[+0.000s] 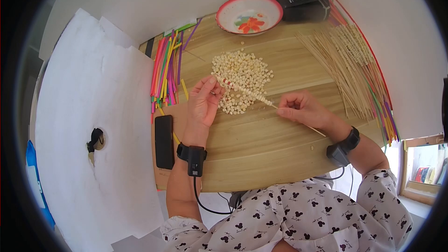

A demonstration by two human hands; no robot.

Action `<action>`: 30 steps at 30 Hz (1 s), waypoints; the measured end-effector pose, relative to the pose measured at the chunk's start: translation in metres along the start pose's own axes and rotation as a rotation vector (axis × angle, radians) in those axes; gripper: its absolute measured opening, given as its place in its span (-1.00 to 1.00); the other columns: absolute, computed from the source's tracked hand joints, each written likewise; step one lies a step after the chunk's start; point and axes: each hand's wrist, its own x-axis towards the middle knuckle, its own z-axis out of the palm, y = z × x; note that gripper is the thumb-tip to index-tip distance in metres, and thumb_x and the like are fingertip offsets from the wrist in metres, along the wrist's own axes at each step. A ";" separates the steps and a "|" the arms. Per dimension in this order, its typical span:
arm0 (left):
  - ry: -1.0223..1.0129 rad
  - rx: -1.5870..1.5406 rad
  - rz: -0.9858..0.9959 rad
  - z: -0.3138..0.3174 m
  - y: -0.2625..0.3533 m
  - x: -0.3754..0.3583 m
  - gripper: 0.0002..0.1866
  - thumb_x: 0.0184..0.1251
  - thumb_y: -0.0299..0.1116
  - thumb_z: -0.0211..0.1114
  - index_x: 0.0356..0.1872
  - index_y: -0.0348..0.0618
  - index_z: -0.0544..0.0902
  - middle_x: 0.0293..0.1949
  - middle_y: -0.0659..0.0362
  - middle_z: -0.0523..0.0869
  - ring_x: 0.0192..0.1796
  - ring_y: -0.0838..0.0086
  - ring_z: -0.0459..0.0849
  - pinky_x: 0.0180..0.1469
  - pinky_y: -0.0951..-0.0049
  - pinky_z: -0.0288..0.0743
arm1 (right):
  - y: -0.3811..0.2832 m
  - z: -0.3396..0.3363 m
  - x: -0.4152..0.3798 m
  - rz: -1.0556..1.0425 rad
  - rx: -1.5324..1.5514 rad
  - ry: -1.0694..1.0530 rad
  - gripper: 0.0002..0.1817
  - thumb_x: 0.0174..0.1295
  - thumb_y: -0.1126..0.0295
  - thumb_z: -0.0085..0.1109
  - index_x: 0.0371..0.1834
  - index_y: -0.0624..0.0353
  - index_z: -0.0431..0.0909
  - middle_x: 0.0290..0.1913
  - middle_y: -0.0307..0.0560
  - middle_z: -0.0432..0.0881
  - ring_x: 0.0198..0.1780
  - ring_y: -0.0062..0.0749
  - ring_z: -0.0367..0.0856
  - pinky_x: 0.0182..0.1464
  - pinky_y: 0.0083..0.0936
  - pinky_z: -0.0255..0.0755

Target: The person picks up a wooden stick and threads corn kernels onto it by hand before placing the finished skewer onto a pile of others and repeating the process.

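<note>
A thin bamboo skewer [315, 130] runs between my two hands, threaded along its upper part with a row of small pale pieces [249, 93] and a few reddish ones close to my left fingers. My left hand [204, 99] is closed, its thumb and fingertips pinching the upper end of the threaded row. Lower on the bare stick, my right hand [304, 109] grips the skewer, whose tail sticks out below the fingers. Under the skewer lies a pile of small pale kernel-like pieces [242, 67] on the wooden table [261, 149].
A red-rimmed enamel bowl [223, 24] stands behind the pile, beside a black box [305, 7]. Coloured straws [163, 70] lie at left, above a black phone [164, 142]. Bare skewers [326, 65] and filled skewers [350, 44] lie at right. White boards surround the table.
</note>
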 end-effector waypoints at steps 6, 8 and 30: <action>0.043 0.068 0.016 0.001 0.002 -0.001 -0.90 0.35 -0.46 0.28 -0.18 -0.23 0.64 -0.38 0.24 0.62 -0.34 0.57 0.51 -0.12 0.43 0.50 | -0.002 0.000 0.000 0.017 -0.021 0.017 -0.80 0.36 0.34 0.19 -0.42 0.14 0.52 -0.51 -0.54 0.42 -0.47 -0.92 0.28 -0.48 -0.83 0.14; 0.055 0.122 0.027 0.001 0.002 -0.006 -0.90 0.34 -0.49 0.28 -0.18 -0.25 0.64 -0.37 0.23 0.62 -0.34 0.58 0.51 -0.14 0.45 0.49 | 0.001 0.001 -0.003 0.029 -0.013 0.013 -0.80 0.36 0.34 0.19 -0.43 0.14 0.52 -0.51 -0.54 0.41 -0.48 -0.92 0.27 -0.48 -0.82 0.14; 0.034 0.035 0.044 0.001 0.001 -0.001 -0.90 0.35 -0.47 0.28 -0.18 -0.25 0.65 -0.37 0.20 0.67 -0.35 0.59 0.58 -0.20 0.53 0.53 | -0.003 0.001 0.001 0.005 -0.011 -0.003 -0.77 0.37 0.31 0.18 -0.45 0.12 0.51 -0.52 -0.56 0.39 -0.48 -0.93 0.26 -0.48 -0.81 0.13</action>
